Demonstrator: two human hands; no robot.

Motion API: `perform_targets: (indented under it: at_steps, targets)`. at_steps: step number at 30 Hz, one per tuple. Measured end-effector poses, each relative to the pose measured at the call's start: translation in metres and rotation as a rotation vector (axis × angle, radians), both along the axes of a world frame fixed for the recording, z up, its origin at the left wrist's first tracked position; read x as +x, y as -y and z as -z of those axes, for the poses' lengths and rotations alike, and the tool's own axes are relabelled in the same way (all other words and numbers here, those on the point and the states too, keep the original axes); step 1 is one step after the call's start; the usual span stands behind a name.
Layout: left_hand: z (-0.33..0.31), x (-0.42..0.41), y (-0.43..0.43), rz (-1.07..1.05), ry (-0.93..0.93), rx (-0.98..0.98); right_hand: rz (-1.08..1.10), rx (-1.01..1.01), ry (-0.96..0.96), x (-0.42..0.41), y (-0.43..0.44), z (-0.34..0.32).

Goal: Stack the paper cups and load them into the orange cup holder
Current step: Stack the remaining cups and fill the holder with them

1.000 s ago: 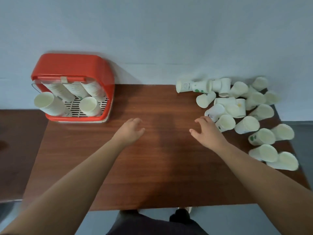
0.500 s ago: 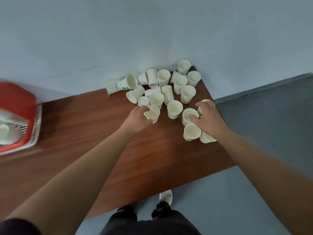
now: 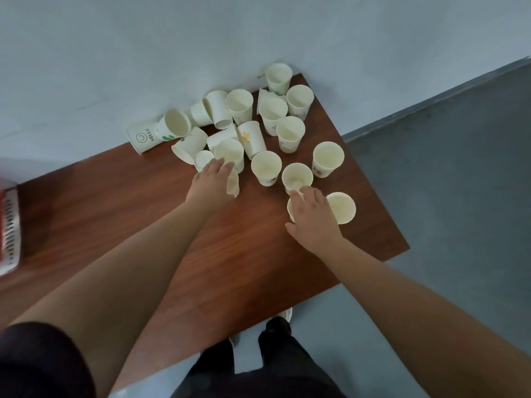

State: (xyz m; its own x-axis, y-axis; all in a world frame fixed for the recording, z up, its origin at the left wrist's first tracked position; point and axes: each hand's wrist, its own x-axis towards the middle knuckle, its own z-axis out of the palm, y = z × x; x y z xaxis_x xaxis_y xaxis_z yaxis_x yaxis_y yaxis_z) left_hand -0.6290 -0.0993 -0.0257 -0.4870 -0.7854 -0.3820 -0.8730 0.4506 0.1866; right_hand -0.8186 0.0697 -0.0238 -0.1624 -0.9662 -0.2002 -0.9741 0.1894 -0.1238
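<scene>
Several white paper cups [image 3: 265,170] lie and stand in a heap at the far right of the brown table [image 3: 138,225]. My left hand [image 3: 209,183] reaches into the heap's near side and grips a paper cup [image 3: 233,185] lying on its side, its rim showing beside my palm. My right hand [image 3: 311,221] rests over another cup [image 3: 290,209], thumb spread out, fingertips touching an upright cup [image 3: 297,178]. Just right of that hand lies one more cup [image 3: 342,208]. Only a sliver of the orange cup holder [image 3: 8,222] shows at the left edge.
A grey wall runs along the table's far side, with the cup marked HELLO [image 3: 142,137] lying against it. The table's right edge and corner [image 3: 402,248] are close to my right hand, above grey floor. My feet [image 3: 275,326] stand at the near edge.
The view swung right, away from the holder, to the cup heap. Both hands went from bare table into the cups. My left hand took a cup and my right hand shifted nearer.
</scene>
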Motion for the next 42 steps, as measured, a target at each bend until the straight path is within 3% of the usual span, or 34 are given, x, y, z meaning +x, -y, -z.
perform_targets:
  at_steps: [4,12,20,30,42]
  targets:
    - [0.007,0.006,-0.005,0.089,-0.021,-0.097,0.027,-0.022,0.022,0.000,-0.001,0.006]
    - [0.010,0.028,-0.017,0.030,-0.122,-0.093,-0.026,-0.062,0.052,0.005,-0.008,0.008]
    - [0.008,0.047,-0.036,0.106,-0.125,-0.001,-0.060,-0.080,0.151,0.037,-0.006,0.000]
    - [-0.054,0.155,-0.057,-0.380,-0.418,-0.037,-0.124,-0.064,0.374,0.099,0.048,-0.047]
    - [-0.124,0.429,-0.082,-0.880,-0.534,-0.314,-0.358,-0.128,0.440,0.335,0.122,-0.125]
